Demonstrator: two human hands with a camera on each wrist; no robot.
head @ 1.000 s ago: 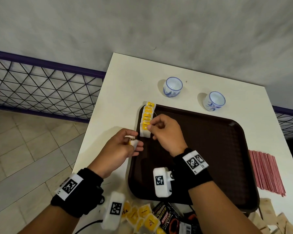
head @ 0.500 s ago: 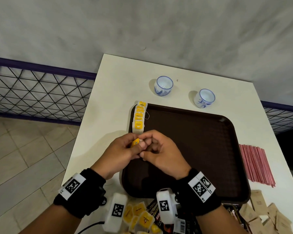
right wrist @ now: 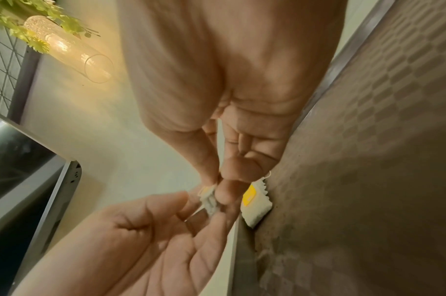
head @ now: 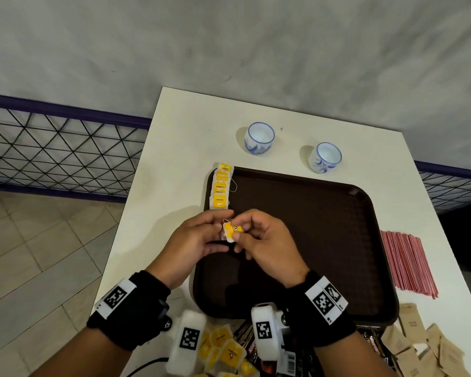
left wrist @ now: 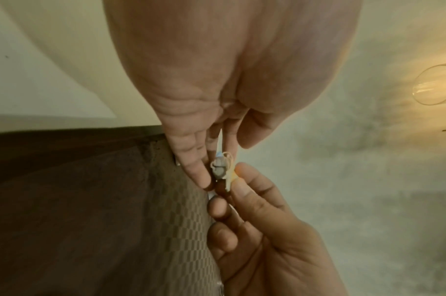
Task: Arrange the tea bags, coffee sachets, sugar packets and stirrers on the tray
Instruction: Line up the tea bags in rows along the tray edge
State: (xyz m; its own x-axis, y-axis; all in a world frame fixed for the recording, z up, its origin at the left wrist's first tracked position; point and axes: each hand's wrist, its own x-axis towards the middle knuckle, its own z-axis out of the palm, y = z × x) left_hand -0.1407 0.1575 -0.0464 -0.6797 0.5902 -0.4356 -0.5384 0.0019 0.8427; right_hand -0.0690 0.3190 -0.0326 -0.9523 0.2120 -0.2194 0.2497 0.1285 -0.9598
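both hands (head: 191,240) (head: 267,248) now pinching one tea bag (head: 230,232) together, passed over from the left hand; row (head: 221,187) on tray (head: 365,202) is growing, next bag going below it.

Grey wall (head: 229,44), tiled floor (head: 38,254), wire-mesh railing (head: 52,151) beside white table (head: 174,148)

My fingers (head: 237,236) cover part of the tea bag (head: 230,231). The loose tea bags (head: 223,346), coffee sachets (head: 297,357) and sugar packets (head: 424,349) at the bench's near edge are cut off by the picture's lower edge.

Café-style corner: white table (head: 174,148), brown serving tray (head: 324,240), two teacups (head: 259,137), glass vase (right wrist: 72,50) with greenery.
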